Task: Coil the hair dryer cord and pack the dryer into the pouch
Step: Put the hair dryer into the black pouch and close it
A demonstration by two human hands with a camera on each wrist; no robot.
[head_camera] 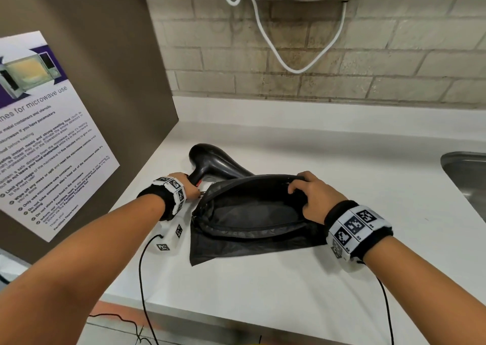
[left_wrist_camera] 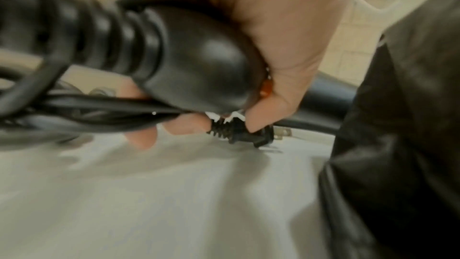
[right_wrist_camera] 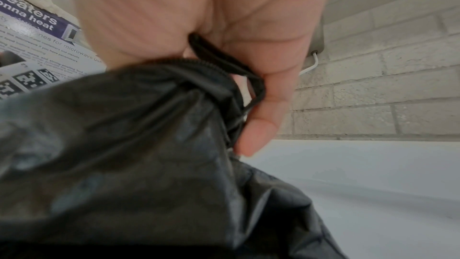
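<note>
Left hand (head_camera: pixel 184 184) grips the dryer (head_camera: pixel 213 162) by its handle, fingers curled round the handle end together with bundled loops of black cord (left_wrist_camera: pixel 82 109). Left wrist view: the plug (left_wrist_camera: pixel 246 135) is pinched between fingertips (left_wrist_camera: pixel 256 123) against the handle base, prongs pointing toward the pouch. Dryer body lies on the white counter (head_camera: pixel 342 160), behind the pouch's left rim and touching or just beside it; barrel end points toward the pouch mouth but is still outside it.

Pouch (head_camera: pixel 249 213) is black, thin fabric, lying on the counter in front of the dryer with its mouth held wide, drawstring hem visible all round. Right hand (head_camera: pixel 313 197) grips the right side of the rim, fingers curled over the hem, thumb outside. Right wrist view: the drawstring (right_wrist_camera: pixel 251 84) loops through the hand, thumb (right_wrist_camera: pixel 259 125) pressing the bunched fabric.

Both wrists wear black bands with marker tags; thin black wires trail from them off the counter edge.

Around: steel sink (head_camera: pixel 468 176) at the right edge, brick wall (head_camera: pixel 342 63) behind, white cable (head_camera: pixel 297 66) hanging in a loop from a wall unit, microwave poster (head_camera: pixel 47 139) on the brown panel at left.
</note>
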